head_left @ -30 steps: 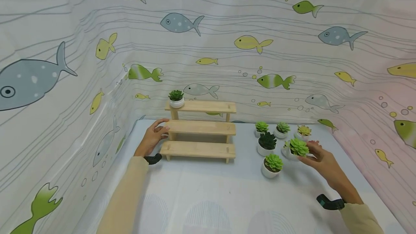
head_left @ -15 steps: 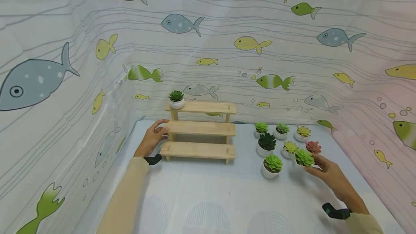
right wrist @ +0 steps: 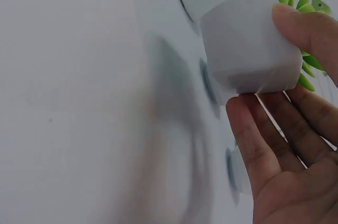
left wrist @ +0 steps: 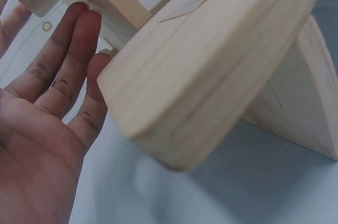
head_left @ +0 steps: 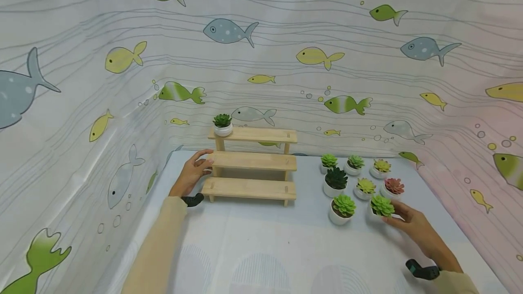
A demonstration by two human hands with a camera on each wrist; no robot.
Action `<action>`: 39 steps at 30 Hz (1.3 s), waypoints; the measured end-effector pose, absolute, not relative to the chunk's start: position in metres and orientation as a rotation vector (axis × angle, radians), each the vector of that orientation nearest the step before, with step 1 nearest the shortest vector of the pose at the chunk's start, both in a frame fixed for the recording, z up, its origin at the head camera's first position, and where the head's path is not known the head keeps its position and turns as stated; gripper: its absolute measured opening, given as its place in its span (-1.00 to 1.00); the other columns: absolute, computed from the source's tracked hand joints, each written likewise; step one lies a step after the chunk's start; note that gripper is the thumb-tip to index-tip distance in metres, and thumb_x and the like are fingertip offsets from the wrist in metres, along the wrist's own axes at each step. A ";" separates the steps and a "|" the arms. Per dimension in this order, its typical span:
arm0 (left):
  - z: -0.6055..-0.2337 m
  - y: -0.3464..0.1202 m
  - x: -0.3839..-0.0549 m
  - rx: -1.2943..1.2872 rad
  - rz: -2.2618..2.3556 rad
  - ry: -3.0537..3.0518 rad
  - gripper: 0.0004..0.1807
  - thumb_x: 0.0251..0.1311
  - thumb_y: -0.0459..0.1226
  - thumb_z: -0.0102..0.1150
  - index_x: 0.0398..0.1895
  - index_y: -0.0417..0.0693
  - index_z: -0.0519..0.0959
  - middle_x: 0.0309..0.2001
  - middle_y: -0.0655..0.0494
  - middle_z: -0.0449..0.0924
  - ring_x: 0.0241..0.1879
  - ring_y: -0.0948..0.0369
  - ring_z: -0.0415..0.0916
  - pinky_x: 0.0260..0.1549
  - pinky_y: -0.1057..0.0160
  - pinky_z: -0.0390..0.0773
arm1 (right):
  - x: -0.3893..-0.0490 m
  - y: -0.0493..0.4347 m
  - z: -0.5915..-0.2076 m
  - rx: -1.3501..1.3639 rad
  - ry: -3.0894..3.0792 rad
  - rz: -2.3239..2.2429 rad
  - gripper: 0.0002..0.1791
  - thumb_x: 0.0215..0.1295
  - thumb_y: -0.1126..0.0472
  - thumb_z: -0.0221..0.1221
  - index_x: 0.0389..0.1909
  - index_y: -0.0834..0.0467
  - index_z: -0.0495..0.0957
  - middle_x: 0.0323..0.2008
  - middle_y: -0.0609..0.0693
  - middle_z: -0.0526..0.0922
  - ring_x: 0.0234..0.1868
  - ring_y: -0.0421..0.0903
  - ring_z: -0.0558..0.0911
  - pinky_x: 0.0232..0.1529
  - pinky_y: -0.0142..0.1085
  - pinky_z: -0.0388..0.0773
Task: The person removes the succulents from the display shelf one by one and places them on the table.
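A three-tier wooden plant stand (head_left: 253, 160) is at the middle back of the table. My left hand (head_left: 192, 173) is at the left end of its middle tier, gripping that end; in the left wrist view several fingers (left wrist: 79, 55) reach up beside the lower plank. On the right, my right hand (head_left: 412, 223) holds a bright green potted succulent (head_left: 382, 206) by its white pot (right wrist: 248, 39), the thumb on one side and fingers on the other. Whether that pot touches the table cannot be told. A dark green succulent (head_left: 222, 125) sits on the top tier's left end.
Several potted succulents stand left of and behind the right hand: a light green one (head_left: 342, 208), a dark one (head_left: 336, 181), a yellow-green one (head_left: 365, 188) and a red one (head_left: 394, 188) among them. Fish-printed cloth walls (head_left: 261, 58) enclose the table's back and sides.
My right hand has moved the green succulent toward me and slightly right, uncovering the yellow-green and red ones behind it. The left hand has stayed at the stand.
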State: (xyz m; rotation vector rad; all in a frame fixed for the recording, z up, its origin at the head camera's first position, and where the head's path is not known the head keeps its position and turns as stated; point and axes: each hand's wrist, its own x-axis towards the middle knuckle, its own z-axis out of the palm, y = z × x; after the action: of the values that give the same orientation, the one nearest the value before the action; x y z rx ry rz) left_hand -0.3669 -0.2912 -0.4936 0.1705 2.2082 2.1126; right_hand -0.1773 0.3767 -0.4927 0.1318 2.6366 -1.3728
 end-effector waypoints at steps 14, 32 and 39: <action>-0.470 -0.287 -0.357 0.177 2.132 2.104 -0.38 0.42 -0.17 0.30 0.48 -0.03 0.36 -0.23 0.11 0.63 -0.08 0.13 0.59 0.27 -0.35 0.31 | -0.179 0.378 -0.505 0.141 2.586 -1.380 0.02 0.39 -0.09 0.33 0.58 0.37 0.02 0.46 0.50 0.18 0.47 0.51 0.14 0.31 0.41 0.21; -0.472 -0.286 -0.355 0.164 2.138 2.101 -0.38 0.44 -0.18 0.27 0.50 -0.03 0.35 -0.17 0.10 0.62 -0.06 0.14 0.59 0.27 -0.31 0.33 | -0.178 0.379 -0.506 0.123 2.581 -1.327 0.02 0.39 -0.09 0.32 0.57 0.39 0.03 0.44 0.47 0.24 0.43 0.47 0.26 0.28 0.37 0.30; -0.478 -0.287 -0.358 0.147 2.141 2.098 -0.37 0.41 -0.16 0.30 0.49 0.01 0.37 -0.17 0.10 0.62 -0.03 0.10 0.57 0.27 -0.30 0.34 | -0.178 0.375 -0.490 0.032 2.622 -1.320 -0.07 0.45 -0.14 0.25 0.62 0.19 0.06 0.51 0.39 0.16 0.45 0.45 0.20 0.22 0.39 0.35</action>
State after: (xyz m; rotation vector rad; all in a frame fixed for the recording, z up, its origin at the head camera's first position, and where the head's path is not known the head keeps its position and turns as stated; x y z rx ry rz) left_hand -0.3579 -0.2868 -0.4776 0.1475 2.0983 2.1410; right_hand -0.1782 0.3754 -0.4904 0.0322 2.6223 -1.3197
